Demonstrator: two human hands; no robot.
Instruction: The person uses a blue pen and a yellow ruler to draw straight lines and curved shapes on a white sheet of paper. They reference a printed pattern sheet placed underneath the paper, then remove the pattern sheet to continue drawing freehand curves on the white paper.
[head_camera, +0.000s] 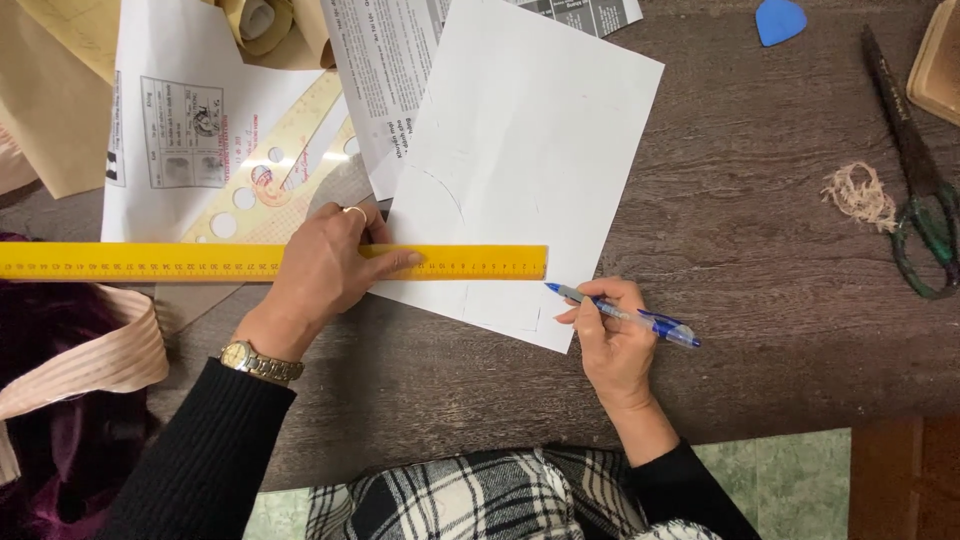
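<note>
One yellow ruler (270, 262) lies across one white sheet (520, 170) on the table (760, 230) — left hand (325, 270) presses it flat, fingers spread. Right hand (615, 335) pinches one blue pen (625, 315) at the sheet's edge — one pair of scissors (920, 180) sits far right.

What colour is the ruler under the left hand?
Yellow ruler, seen clearly in the head view.

A: Where did the ruler (270, 262) lie?
B: Across the paper sheet (520, 150), under the left hand (325, 265).
A: And the scissors (915, 165)?
B: Far right on the table (780, 260), beyond the right hand (612, 335) and its pen (625, 315).
</note>
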